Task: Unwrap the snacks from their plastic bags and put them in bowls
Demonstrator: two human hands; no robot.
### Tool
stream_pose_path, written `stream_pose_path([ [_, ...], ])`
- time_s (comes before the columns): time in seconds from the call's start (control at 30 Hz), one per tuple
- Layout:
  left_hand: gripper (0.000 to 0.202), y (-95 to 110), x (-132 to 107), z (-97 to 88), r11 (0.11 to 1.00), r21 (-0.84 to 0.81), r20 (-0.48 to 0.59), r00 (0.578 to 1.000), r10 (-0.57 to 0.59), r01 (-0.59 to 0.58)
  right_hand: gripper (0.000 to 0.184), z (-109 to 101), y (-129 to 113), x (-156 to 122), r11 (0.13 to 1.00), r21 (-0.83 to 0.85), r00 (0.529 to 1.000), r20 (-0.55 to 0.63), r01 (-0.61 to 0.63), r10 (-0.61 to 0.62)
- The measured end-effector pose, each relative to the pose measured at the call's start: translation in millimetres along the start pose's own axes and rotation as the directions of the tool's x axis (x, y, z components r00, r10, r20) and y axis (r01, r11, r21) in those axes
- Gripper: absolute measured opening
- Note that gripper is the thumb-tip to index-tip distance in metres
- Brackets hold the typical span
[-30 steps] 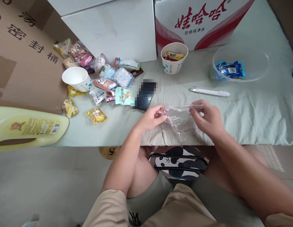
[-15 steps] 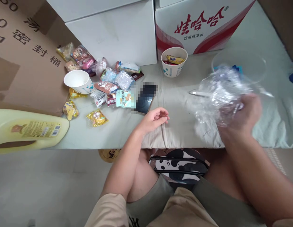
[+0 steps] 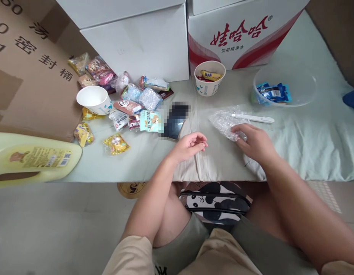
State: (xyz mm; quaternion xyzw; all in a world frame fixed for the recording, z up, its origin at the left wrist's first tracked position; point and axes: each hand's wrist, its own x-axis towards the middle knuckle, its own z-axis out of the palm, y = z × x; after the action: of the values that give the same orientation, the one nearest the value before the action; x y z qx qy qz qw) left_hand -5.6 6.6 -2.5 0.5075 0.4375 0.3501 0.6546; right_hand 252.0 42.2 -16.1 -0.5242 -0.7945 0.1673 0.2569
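A crumpled clear plastic bag lies on the pale green cloth-covered surface. My right hand rests on the bag's near edge, fingers curled down on it. My left hand lies on the cloth to the left of it, loosely curled with nothing in it. A white pen-like tool lies just behind the bag.
Several snack packets and a white paper cup sit at the left. A paper cup with snacks, a clear bowl with blue packets, a dark phone, cardboard boxes and a yellow jug surround the spot.
Both hands held the clear bag stretched between them. My left hand let go, my right swung the bag up to the right, then set it down on the cloth.
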Motion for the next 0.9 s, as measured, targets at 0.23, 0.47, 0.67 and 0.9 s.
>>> stream_pose_path([
  [0.23, 0.017, -0.3, -3.2, -6.0, 1.0, -0.002, -0.021, 1.0, 0.0, 0.0, 0.008, -5.6, -14.9, 5.1, 0.719, 0.603, 0.864, -0.095, -0.346, 0.495],
  [0.47, 0.013, -1.2, 0.3, -6.1, 1.0, 0.015, -0.022, 1.0, 0.018, -0.017, 0.005, -41.0, -2.9, 22.7, 0.249, 0.968, 0.473, -0.213, -0.014, 0.855],
  [0.67, 0.012, 2.0, 0.2, 4.0, 0.988, 0.036, -0.069, 0.986, 0.152, -0.15, 0.008, -72.0, -2.8, 4.3, 0.338, 0.939, 0.601, -0.235, -0.063, 0.764],
  [0.9, 0.039, 2.7, 1.3, 21.8, 0.94, 0.005, -0.186, 0.923, 0.337, -0.342, 0.027, -0.2, -88.4, -5.7, 0.327, 0.917, 0.937, 0.115, -0.229, 0.331],
])
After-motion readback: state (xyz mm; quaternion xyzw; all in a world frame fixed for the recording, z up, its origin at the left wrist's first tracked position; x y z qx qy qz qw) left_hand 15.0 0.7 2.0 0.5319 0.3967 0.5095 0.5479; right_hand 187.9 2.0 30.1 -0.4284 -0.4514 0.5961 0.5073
